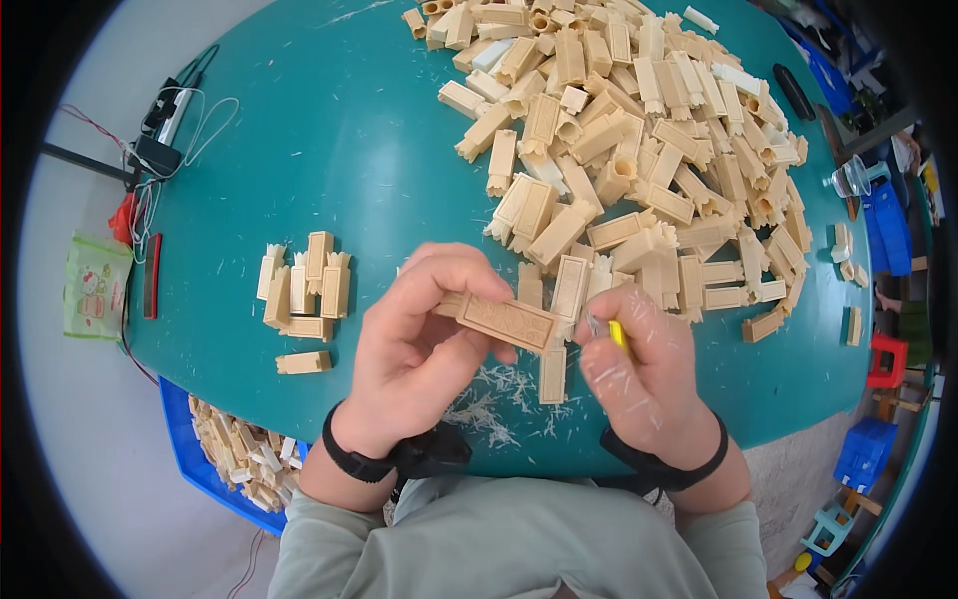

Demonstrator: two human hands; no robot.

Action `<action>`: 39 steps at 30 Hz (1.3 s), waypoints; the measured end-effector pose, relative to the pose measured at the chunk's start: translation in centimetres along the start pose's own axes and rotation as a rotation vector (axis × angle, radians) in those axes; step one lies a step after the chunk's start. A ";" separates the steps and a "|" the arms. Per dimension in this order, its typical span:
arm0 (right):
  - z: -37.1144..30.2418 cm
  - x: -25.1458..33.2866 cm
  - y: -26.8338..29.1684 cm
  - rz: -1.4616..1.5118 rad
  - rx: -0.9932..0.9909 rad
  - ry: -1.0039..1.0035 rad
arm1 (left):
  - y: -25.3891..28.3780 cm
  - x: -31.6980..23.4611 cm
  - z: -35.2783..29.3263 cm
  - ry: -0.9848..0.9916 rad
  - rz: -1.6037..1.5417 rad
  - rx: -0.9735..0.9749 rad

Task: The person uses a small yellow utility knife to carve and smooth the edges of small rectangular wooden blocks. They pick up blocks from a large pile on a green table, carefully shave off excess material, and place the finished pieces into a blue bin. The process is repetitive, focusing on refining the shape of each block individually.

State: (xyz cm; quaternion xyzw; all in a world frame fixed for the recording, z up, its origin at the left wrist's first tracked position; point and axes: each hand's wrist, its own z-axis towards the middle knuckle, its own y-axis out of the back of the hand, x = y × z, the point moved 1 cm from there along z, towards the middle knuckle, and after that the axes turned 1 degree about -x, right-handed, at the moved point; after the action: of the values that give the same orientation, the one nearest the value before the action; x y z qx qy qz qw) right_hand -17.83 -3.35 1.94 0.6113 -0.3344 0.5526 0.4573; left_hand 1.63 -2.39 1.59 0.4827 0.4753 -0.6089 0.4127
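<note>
My left hand [419, 344] is closed around a beige rectangular block [504, 321] with a carved panel on its face. The block is held level above the near part of the table, its right end toward my other hand. My right hand [649, 369] grips a small knife [618, 335] with a yellow handle, its grey tip just right of the block and apart from it. White specks cling to the fingers of that hand. Beneath the hands lie thin pale shavings [496, 407] and another beige block [552, 375].
A large heap of similar hollow blocks [639, 130] covers the far right of the green table [329, 130]. Several blocks [304, 285] form a small group at left. Below the table's left edge, a blue bin [190, 454] holds more pieces. A power strip [172, 120] with cables sits far left.
</note>
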 end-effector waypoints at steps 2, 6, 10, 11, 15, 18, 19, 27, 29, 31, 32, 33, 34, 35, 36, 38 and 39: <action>0.2 -0.1 -0.4 -0.032 -0.034 0.094 | -0.8 0.3 -0.1 0.093 -0.225 -0.004; 0.1 -0.2 -0.7 -0.023 -0.085 0.159 | -1.2 0.6 0.0 -0.018 0.126 0.065; 0.0 -0.5 -0.3 -0.078 -0.075 0.193 | -0.9 0.7 0.9 -0.377 0.709 0.180; 0.1 -0.4 -0.4 -0.082 -0.074 0.220 | -1.0 1.0 0.6 -0.296 0.496 0.155; 0.2 0.1 0.0 0.034 -0.039 0.212 | -1.4 1.6 -0.1 -0.173 0.006 0.069; 0.0 -0.3 -0.1 0.015 -0.036 0.103 | -1.2 1.3 0.0 -0.226 0.021 0.025; -0.1 -0.1 -0.2 -0.017 -0.013 0.103 | -1.1 1.3 -0.1 -0.244 0.045 0.006; -0.2 0.3 -0.5 -0.199 0.028 0.211 | -1.0 1.9 -0.2 -0.402 0.201 -0.075; -0.1 0.2 -0.5 -0.198 0.007 0.229 | -1.1 1.8 -0.3 -0.400 0.171 -0.064; -0.1 0.2 -0.4 -0.212 -0.007 0.237 | -1.2 1.8 -0.4 -0.382 0.134 -0.060; 0.0 0.2 -0.3 -0.227 -0.010 0.237 | -1.1 1.6 -0.4 -0.346 0.123 -0.023; 0.1 0.2 -0.2 -0.241 -0.013 0.238 | -0.9 1.2 -0.4 -0.310 0.111 0.014; 0.1 0.2 -0.2 -0.238 -0.014 0.250 | -0.8 1.1 -0.3 -0.274 0.097 0.056; 0.1 0.1 -0.2 -0.234 -0.016 0.261 | -0.8 1.2 -0.1 -0.291 0.080 0.072; 0.1 0.1 -0.2 -0.231 -0.016 0.274 | -0.9 1.3 0.0 -0.307 0.063 0.087; 0.1 0.2 -0.2 -0.244 -0.008 0.290 | -0.8 1.4 -0.1 -0.304 0.070 0.088; 0.1 0.2 -0.2 -0.250 -0.003 0.299 | -0.6 1.4 -0.3 -0.284 0.089 0.078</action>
State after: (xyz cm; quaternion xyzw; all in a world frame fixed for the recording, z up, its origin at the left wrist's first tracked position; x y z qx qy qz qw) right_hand -17.53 -3.35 2.12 0.5586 -0.1852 0.5754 0.5679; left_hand 0.80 -2.07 0.31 0.4279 0.3660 -0.6702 0.4835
